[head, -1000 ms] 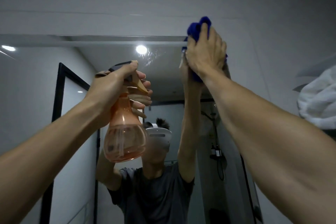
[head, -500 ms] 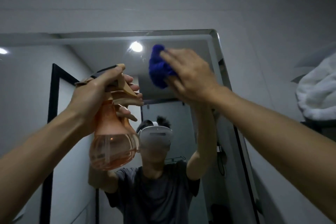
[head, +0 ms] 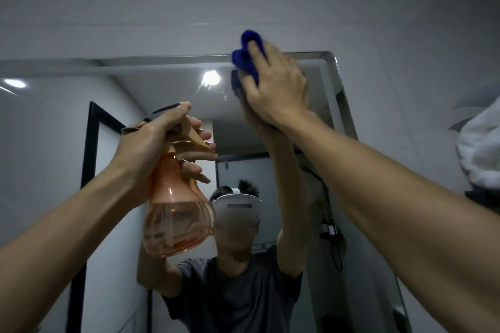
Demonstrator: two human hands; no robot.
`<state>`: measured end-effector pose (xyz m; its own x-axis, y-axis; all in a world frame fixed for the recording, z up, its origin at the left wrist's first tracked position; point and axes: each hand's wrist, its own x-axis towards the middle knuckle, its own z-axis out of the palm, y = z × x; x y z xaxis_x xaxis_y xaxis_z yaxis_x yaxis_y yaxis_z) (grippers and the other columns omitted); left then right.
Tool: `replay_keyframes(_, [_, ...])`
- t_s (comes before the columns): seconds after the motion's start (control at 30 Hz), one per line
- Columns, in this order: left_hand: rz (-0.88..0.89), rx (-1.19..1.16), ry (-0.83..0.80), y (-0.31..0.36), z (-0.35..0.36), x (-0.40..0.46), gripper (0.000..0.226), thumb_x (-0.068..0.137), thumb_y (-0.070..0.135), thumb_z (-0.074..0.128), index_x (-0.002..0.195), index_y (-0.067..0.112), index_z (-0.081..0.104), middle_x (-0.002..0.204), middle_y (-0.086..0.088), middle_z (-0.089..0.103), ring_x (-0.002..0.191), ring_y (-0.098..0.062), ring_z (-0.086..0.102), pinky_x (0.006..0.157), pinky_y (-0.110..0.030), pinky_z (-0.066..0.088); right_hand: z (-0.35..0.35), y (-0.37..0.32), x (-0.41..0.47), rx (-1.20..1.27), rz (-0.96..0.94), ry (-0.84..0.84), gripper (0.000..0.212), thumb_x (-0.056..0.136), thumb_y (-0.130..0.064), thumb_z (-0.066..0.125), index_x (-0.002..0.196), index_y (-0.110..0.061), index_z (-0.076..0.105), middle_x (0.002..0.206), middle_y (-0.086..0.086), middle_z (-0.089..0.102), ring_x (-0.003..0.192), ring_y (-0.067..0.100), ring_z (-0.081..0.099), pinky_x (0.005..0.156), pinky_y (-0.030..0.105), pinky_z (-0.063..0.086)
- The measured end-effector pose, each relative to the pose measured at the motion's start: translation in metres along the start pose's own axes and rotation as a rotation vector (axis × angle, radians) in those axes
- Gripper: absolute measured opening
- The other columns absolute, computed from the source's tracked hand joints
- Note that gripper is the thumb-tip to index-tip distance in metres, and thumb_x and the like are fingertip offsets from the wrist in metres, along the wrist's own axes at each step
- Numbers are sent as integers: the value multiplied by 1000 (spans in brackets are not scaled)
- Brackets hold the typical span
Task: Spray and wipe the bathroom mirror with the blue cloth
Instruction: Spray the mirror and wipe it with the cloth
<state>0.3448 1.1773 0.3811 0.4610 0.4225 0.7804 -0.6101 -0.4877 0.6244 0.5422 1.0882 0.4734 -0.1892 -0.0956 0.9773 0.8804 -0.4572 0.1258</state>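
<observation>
The right hand (head: 276, 89) presses a bunched, fuzzy blue cloth (head: 247, 55) flat-fingered against the glossy mirror (head: 162, 89) at its top edge, while the left hand (head: 151, 143) grips a bulbous translucent orange spray bottle (head: 177, 222).

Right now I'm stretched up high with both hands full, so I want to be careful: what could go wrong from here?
1. The blue cloth sits at the mirror's top edge; bunched under your right hand, it may ride off onto the wall or miss streaks.
2. Your left hand holds the part-full orange spray bottle overhead; a slipping grip could drop it, or a squeezed trigger could mist wiped glass.
</observation>
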Motion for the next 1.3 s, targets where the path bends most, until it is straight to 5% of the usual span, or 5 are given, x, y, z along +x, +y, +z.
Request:
replay_keyframes(0.27, [-44,-26,24,12,-2,-10,32,93,39,58,104,10,66,101,-12,75,87,-28,75,66,-36,59,-24,17,-110,11,-415,-131,61,93,-35,57,147,-11,43,149,12,46,134,26,47,115,45,33])
replay_keyframes(0.5, [-63,-22,25,16,2,-12,31,94,38,59,105,10,64,103,-11,72,74,-21,73,72,-40,61,-34,75,-62,-90,103,-11,60,95,-36,41,148,-8,37,140,17,52,114,39,56,97,47,46])
replay_keyframes(0.7, [-73,-12,62,19,-30,-17,27,96,35,56,102,9,63,102,-11,74,90,-24,75,64,-38,63,-19,47,-22,-94,369,7,61,102,-35,43,153,-10,21,148,17,40,132,36,42,110,46,35])
replay_keyframes(1.0, [-49,55,71,32,-96,-21,33,96,38,54,107,8,63,103,-14,73,84,-21,76,58,-35,62,15,-118,-42,-52,-8,-104,63,96,-31,48,153,-11,28,153,14,37,140,28,37,117,43,25])
replay_keyframes(1.3, [-121,42,108,24,-158,-39,48,90,47,62,105,3,67,99,-19,74,91,-33,74,77,-51,59,4,-117,-65,4,86,-146,60,99,-28,48,153,-10,28,149,15,43,133,32,44,112,46,36])
